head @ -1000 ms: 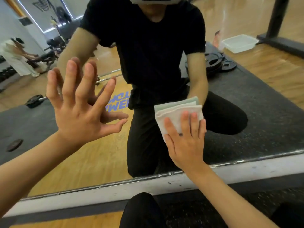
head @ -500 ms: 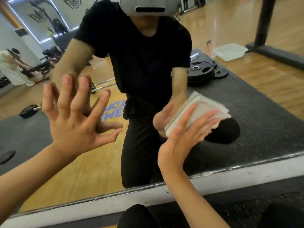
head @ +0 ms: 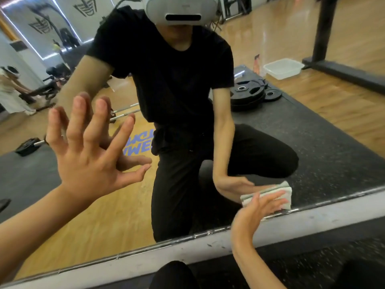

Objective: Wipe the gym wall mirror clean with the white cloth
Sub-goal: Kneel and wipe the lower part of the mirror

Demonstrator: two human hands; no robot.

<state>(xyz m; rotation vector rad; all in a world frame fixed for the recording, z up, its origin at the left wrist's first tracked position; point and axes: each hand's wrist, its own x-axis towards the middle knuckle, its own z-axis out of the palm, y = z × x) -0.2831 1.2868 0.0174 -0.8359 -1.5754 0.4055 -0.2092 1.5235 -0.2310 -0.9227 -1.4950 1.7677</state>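
White cloth [head: 288, 196] pinned under my flat right hand [head: 253, 213], left hand [head: 87, 161] splayed empty at the mirror [head: 312, 142], I should sweep with even pressure.

A stack of black weight plates [head: 248, 94] is lying on a dark rubber mat [head: 323, 153] well above the right fingers [head: 269, 199], and a clear plastic tub [head: 283, 67] is sitting on the wooden floor [head: 343, 105] just beyond it. A barbell [head: 126, 107] is lying just right of the left fingers [head: 80, 122], with blue floor lettering [head: 141, 144] showing below it. Far left of those fingers, a person in white [head: 10, 92] is leaning forward. A scuffed white ledge [head: 208, 245] is running just beneath the right fingers.
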